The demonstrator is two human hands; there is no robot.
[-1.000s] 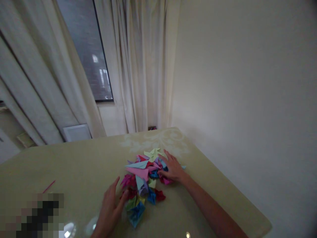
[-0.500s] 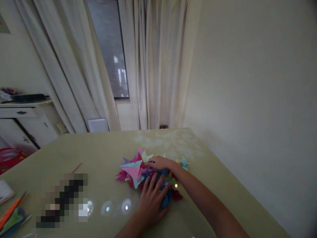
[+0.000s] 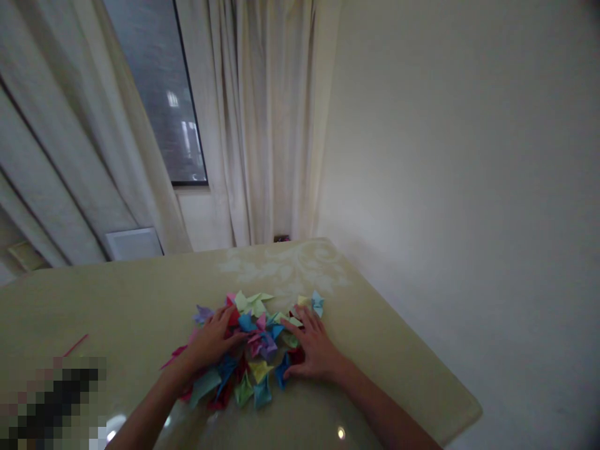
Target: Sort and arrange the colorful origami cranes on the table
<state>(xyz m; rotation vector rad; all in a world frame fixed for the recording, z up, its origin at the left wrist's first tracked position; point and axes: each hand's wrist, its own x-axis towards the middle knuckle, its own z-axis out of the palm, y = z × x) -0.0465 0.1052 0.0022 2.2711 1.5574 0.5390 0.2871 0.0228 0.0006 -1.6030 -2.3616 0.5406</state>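
Note:
A spread pile of folded paper pieces (image 3: 257, 344), probably origami, lies on the table in pink, red, blue, green, yellow and purple. On its left side rests my left hand (image 3: 210, 342), palm down, fingers stretched over the papers. My right hand (image 3: 319, 350) lies along the right side with its fingers apart, touching the pile's edge. A light blue folded piece (image 3: 317, 303) sits just beyond the right fingertips. Pale green pieces (image 3: 253, 304) stand out at the far side. Papers beneath both palms are hidden.
The glossy table (image 3: 394, 356) has a pale scroll pattern toward its far end. At the left lie a thin pink stick (image 3: 75, 345) and a blurred-out dark area (image 3: 60, 394). Curtains (image 3: 262, 125) and a white wall (image 3: 445, 187) stand close behind and to the right.
My hands, crossed before, are now apart on either side of the pile. The papers lie more spread out, with more colours showing. The view has turned to the right.

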